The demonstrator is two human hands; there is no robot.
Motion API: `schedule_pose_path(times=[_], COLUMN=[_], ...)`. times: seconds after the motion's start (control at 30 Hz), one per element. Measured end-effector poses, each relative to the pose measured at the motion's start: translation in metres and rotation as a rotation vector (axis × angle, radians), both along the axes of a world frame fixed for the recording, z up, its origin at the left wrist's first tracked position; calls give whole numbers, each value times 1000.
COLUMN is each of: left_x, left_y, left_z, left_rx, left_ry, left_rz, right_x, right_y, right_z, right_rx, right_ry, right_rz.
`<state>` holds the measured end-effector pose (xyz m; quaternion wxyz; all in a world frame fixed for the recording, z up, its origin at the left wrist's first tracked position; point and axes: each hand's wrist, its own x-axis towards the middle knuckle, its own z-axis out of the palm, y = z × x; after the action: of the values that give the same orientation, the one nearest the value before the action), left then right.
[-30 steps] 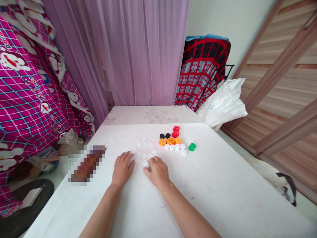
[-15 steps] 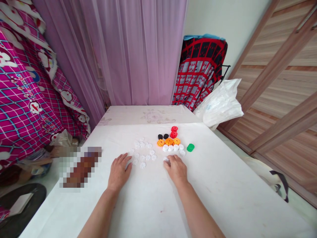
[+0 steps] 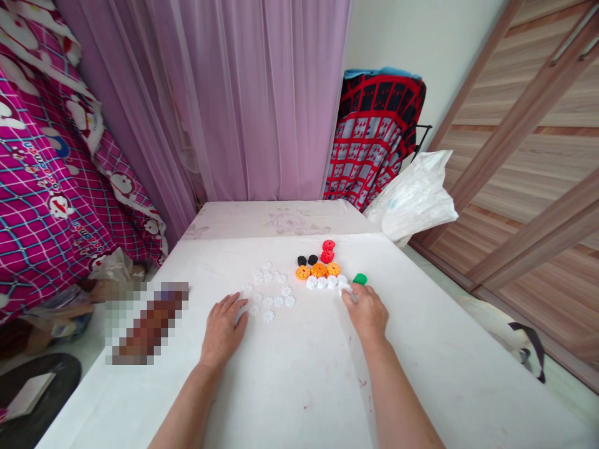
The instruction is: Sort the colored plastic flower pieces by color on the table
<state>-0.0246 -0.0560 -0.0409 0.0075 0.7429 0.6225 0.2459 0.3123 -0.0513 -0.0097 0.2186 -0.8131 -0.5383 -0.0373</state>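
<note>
My left hand (image 3: 223, 329) lies palm down on the white tabletop with its fingers loosely spread, holding nothing. Beside its fingertips are several loose white snowflake-shaped plastic discs (image 3: 279, 300). My right hand (image 3: 369, 312) pinches a white disc (image 3: 345, 289) at the right end of a row of white discs (image 3: 322, 283); the fingers partly hide it. Above that row are orange discs (image 3: 319, 270), two black discs (image 3: 313, 259) and a short column of red discs (image 3: 327, 256). Green discs (image 3: 360, 279) lie just beyond my right fingers, partly covered.
The table (image 3: 290, 386) has a white cover, with a floral strip (image 3: 290, 219) at its far end. A white plastic bag (image 3: 414, 196) stands beyond the right far corner. A blurred-out item (image 3: 152, 324) lies by the left edge. Wooden wardrobe doors (image 3: 524, 187) are at right.
My right hand has moved right, carrying a white disc from the open table to the end of the white row near the green discs. My left hand stays in place.
</note>
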Motion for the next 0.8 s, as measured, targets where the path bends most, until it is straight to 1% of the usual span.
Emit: schedule_pose_path(times=[0.1, 0.37, 0.47, 0.57, 0.67, 0.73, 0.8], left_x=[0, 0, 0, 0, 0, 1, 1], left_y=[1, 0, 0, 1, 1, 1, 1], left_z=[-1, 2, 2, 1, 2, 2, 2], left_rx=[7, -21, -22, -18, -20, -21, -18], left_ry=[-2, 5, 7, 4, 0, -1, -1], left_rz=[-4, -9, -9, -9, -4, -1, 0], right_x=[10, 6, 8, 6, -7, -24, -43], right_y=[3, 7, 6, 1, -5, -8, -9], right_z=[3, 1, -1, -3, -7, -11, -14], right_rx=[-33, -54, -25, 56, 141, 149, 116], right_ry=[-24, -70, -67, -28, 21, 50, 81], right_rz=[-9, 16, 31, 51, 142, 266, 398])
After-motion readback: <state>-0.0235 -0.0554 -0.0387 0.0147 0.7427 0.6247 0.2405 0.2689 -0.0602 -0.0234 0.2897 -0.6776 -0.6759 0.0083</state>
